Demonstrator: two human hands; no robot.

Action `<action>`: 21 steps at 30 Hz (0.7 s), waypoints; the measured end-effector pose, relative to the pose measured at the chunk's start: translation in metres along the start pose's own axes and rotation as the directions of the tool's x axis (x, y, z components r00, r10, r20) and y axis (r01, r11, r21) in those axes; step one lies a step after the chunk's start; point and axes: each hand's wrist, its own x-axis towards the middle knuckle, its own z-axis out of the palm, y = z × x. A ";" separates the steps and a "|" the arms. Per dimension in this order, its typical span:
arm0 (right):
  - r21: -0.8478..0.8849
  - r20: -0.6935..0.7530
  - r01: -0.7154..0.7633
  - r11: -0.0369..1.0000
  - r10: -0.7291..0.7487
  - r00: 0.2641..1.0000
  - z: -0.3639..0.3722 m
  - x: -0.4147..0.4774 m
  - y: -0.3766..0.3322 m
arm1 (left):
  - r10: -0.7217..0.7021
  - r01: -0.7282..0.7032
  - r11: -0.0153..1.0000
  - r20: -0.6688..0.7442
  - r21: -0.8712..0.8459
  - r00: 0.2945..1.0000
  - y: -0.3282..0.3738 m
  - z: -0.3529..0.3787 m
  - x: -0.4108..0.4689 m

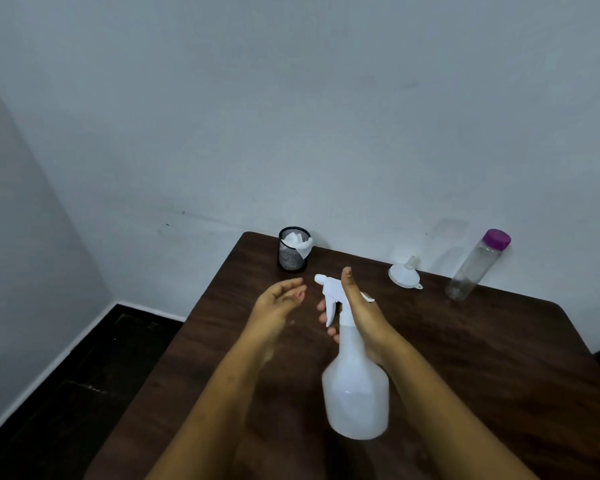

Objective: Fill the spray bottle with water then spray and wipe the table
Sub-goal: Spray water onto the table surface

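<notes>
spray bottle [355, 393] near-centre of table [482, 358], possibly lifted, blurred | my right hand [364, 313] fingers [323, 318] curled round its neck under the trigger | my left hand [279, 303] loose, holding nothing | light thin plastic, likely empty; hold the stiff neck, not the body

Matt translucent white plastic is seen on the spray bottle [355, 389]; dark wood grain on the table [482, 358]; black metal mesh on the cup [291, 254].
</notes>
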 end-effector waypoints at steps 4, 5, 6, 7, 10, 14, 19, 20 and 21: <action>0.013 -0.012 -0.215 0.977 0.215 0.977 -0.005 -0.007 0.028 | -0.042 0.133 0.961 -0.348 0.241 0.937 -0.041 -0.047 -0.009; -0.013 -0.022 -0.235 0.972 0.234 0.972 -0.006 -0.008 0.035 | -0.033 0.163 0.936 -0.384 0.311 0.923 -0.050 -0.054 -0.012; -0.028 -0.040 -0.244 0.969 0.243 0.969 -0.006 -0.008 0.042 | -0.020 0.181 0.909 -0.394 0.376 0.919 -0.057 -0.058 -0.014; -0.024 -0.080 -0.251 0.968 0.248 0.965 -0.007 -0.009 0.048 | -0.008 0.186 0.883 -0.382 0.431 0.924 -0.063 -0.059 -0.014; 0.018 -0.291 -0.268 0.963 0.262 0.920 -0.002 -0.009 0.066 | 0.023 0.156 0.800 -0.290 0.579 0.957 -0.077 -0.055 -0.010; -0.067 -0.407 -0.302 0.951 0.250 0.878 -0.001 -0.005 0.073 | 0.068 0.111 0.698 -0.219 0.708 0.973 -0.084 -0.049 -0.004; -0.083 -0.206 -0.418 0.905 0.395 0.895 -0.007 -0.006 0.073 | 0.093 0.152 0.550 -0.241 0.822 0.966 -0.081 -0.052 0.000; -0.058 -0.193 -0.405 0.912 0.388 0.901 -0.007 -0.007 0.075 | 0.087 0.160 0.539 -0.244 0.827 0.966 -0.080 -0.052 0.002; -0.024 -0.198 -0.373 0.928 0.361 0.911 -0.005 -0.007 0.078 | 0.076 0.169 0.533 -0.247 0.829 0.966 -0.079 -0.053 0.003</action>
